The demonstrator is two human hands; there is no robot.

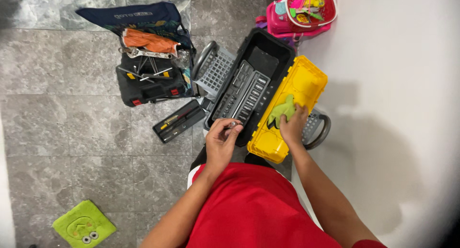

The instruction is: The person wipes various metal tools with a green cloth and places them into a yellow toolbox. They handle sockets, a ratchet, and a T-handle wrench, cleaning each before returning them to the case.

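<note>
Grey floor tiles [72, 128] carry a green cloth [84, 225] at lower left, a tool bag [148, 51], then an open black toolbox [249, 85]. Left hand [221, 141] pinches a small socket [233, 124] over the socket tray [242, 97]. Right hand [293, 126] presses a green rag [282, 110] against the yellow lid [294, 109].

White label on navy bag [133, 13]

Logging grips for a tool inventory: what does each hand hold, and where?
Left hand pinches a small metal socket at its fingertips. Right hand presses a green cloth against the yellow lid.
</note>
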